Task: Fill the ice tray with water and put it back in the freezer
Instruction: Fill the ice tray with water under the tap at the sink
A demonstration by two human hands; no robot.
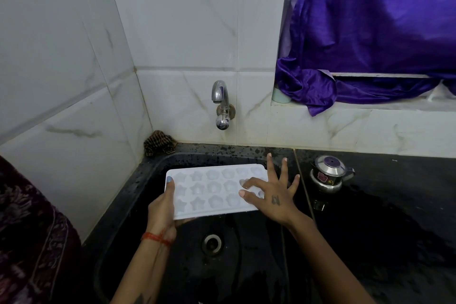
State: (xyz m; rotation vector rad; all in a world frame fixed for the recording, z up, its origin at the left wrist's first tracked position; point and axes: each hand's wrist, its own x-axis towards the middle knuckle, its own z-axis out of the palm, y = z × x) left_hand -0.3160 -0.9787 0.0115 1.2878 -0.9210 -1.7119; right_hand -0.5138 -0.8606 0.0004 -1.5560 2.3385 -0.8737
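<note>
1. Head view: the underside of the white plastic ice tray with star and flower moulds point(212, 189) is hidden, so the left fingers beneath it cannot be seen; whether its cells hold water is hard to make out
2. A pale cup-like thing point(280, 95) on the window ledge is half covered by the shiny purple curtain point(370, 32), and a dark patterned cloth point(32, 229) is cut off by the left edge
3. The left hand point(164, 207) grasps the tray's left end, thumb curled over the top rim, holding it level above the black sink point(138, 180), below the chrome wall tap point(222, 103)
4. The right hand point(272, 194) is released, fingers spread wide; its thumb and forefinger tips touch the tray's right-hand cells, the other fingers reaching past the tray's edge
5. A small steel kettle with a purple-topped lid point(329, 173) stands on the black worktop point(394, 192), just right of the sink; a brown crumpled scrubber point(159, 143) sits in the back corner
</note>
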